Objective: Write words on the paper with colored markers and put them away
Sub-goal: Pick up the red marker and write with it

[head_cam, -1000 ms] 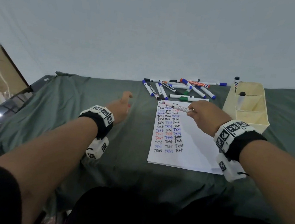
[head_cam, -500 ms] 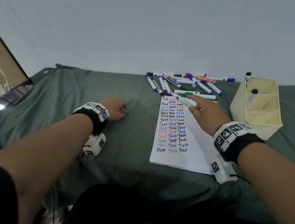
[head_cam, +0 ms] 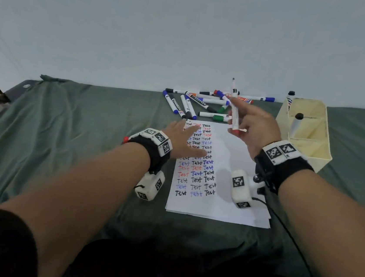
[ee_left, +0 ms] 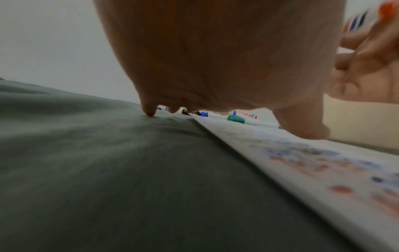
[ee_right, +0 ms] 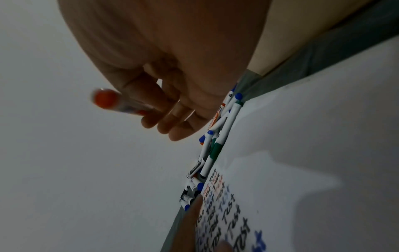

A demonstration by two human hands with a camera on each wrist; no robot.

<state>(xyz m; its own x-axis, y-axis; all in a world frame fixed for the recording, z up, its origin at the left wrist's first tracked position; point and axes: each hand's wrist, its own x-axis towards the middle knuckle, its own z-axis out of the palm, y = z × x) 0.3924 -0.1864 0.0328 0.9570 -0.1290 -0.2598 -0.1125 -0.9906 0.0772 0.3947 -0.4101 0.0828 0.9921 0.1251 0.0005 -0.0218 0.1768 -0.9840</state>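
Note:
My right hand (head_cam: 243, 122) grips a white marker (head_cam: 235, 108) with a red end, holding it nearly upright above the top of the paper, narrow tip pointing up. The right wrist view shows its red end (ee_right: 105, 100) sticking out past my curled fingers. My left hand (head_cam: 189, 139) lies flat with straight fingers on the upper left of the white paper (head_cam: 230, 166), which carries rows of "Test" in black, blue and red. In the left wrist view my left palm (ee_left: 215, 59) hovers low over the paper's edge (ee_left: 302, 162).
Several loose markers (head_cam: 194, 104) lie in a pile on the green cloth (head_cam: 74, 137) just beyond the paper. A cream organizer (head_cam: 306, 139) with two markers standing in it sits at the right. A wall rises behind the table.
My right hand has lifted the marker off the paper's top and swung it upright. My left hand has moved right, from the cloth onto the paper.

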